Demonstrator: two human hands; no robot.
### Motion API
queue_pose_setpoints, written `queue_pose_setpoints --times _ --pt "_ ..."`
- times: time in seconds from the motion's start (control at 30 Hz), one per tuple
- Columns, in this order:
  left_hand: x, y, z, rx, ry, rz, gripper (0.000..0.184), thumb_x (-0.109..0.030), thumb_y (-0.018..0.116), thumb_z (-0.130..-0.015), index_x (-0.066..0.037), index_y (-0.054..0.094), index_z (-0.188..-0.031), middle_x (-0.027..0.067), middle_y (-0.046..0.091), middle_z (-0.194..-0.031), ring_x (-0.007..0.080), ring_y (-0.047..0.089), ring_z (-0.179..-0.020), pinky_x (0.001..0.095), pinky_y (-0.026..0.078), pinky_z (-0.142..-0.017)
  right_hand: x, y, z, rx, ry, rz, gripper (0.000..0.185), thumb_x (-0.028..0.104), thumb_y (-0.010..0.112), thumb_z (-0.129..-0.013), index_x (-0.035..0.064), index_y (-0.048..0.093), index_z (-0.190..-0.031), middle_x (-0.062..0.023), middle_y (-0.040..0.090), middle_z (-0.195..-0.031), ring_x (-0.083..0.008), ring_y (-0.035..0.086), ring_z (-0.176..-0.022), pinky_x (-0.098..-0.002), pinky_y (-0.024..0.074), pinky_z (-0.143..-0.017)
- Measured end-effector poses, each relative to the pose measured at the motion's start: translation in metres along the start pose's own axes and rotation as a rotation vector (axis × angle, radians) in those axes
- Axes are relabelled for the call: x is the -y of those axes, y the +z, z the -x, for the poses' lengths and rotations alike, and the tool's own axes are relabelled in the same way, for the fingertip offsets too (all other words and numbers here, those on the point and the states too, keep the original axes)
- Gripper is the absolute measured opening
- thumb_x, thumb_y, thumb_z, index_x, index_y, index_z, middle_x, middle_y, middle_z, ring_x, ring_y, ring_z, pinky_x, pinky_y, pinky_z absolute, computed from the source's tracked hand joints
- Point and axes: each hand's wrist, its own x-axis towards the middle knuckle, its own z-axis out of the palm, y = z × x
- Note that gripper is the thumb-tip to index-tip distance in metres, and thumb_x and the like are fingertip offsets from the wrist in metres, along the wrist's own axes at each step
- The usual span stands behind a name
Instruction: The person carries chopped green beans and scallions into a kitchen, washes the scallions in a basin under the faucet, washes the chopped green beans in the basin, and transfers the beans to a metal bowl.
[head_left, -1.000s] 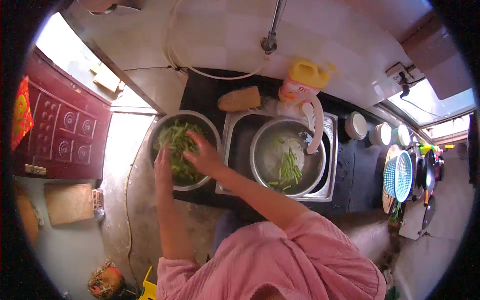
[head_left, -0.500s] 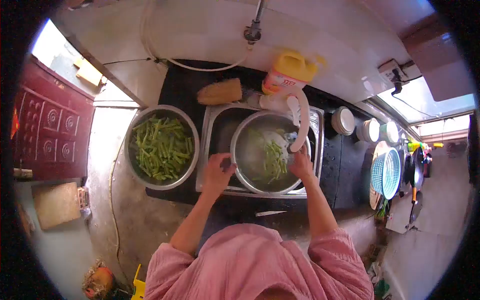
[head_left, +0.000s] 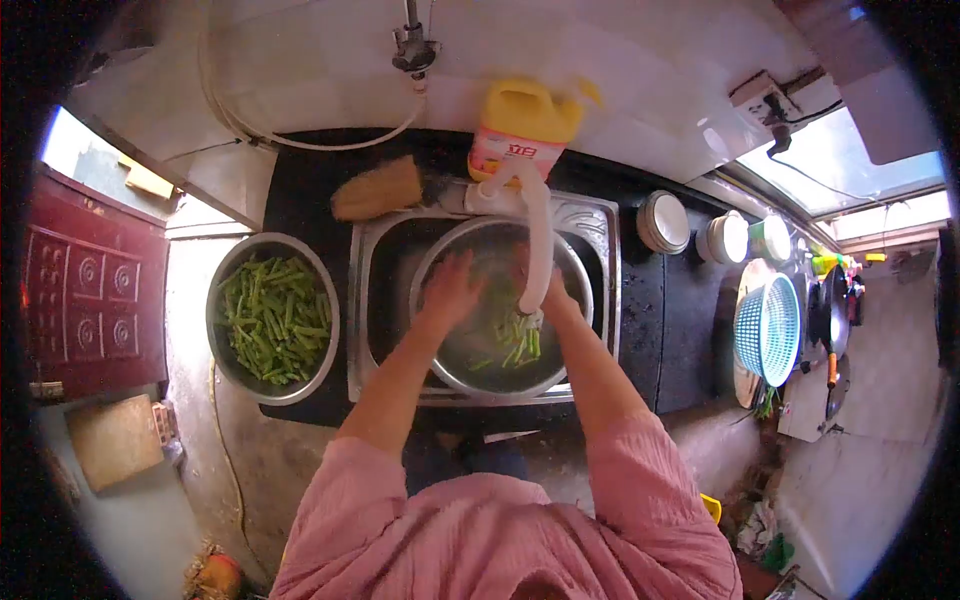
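Observation:
A round metal basin (head_left: 440, 372) stands in the sink, holding cloudy water and some cut green beans (head_left: 520, 342). My left hand (head_left: 455, 290) is inside the basin at its left, fingers apart and slightly blurred, with nothing seen in them. Across from it, my right hand (head_left: 556, 298) reaches into the basin's right side, its fingers mostly hidden behind the pale faucet (head_left: 538, 235). The faucet spout hangs over the beans, close to my right wrist. Left of the sink, a second metal bowl (head_left: 334, 345) holds many cut green beans (head_left: 275, 318).
Behind the sink stand a yellow detergent jug (head_left: 525, 120) and a brown loofah-like piece (head_left: 380, 190). The metal sink (head_left: 607, 300) is set in a black counter (head_left: 640, 345). Stacked bowls (head_left: 663, 222) and a light blue basket (head_left: 768, 330) are at the right.
Both hands have gone from the basin's rim into it, toward its far side. The faucet spout now hangs nearer the basin's middle. My view has shifted to the right.

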Motion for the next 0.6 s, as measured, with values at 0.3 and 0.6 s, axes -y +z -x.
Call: queue_pose_setpoints --times 0.3,0.6 --pt "-0.019 0.030 0.019 0.258 0.113 0.003 0.031 -0.030 0.042 -0.085 -0.007 0.060 -0.096 0.0186 0.058 -0.100 0.0364 0.054 -0.098 0.0470 0.043 -0.085 0.010 -0.005 0.048 0.353 0.004 -0.277 0.031 0.030 0.055 -0.084 0.0117 0.060 -0.108 -0.0181 0.059 -0.106 -0.0320 0.056 -0.101 -0.0381 0.0436 -0.084" --pt "-0.020 0.026 0.067 0.502 0.012 0.113 0.037 -0.032 0.041 -0.088 -0.004 0.057 -0.106 0.0204 0.057 -0.108 0.0387 0.055 -0.098 0.0471 0.043 -0.085 0.013 0.015 0.104 0.439 0.250 -0.544 0.044 0.039 0.055 -0.082 0.0060 0.059 -0.111 -0.0170 0.062 -0.102 -0.0270 0.059 -0.096 -0.0346 0.0445 -0.082"
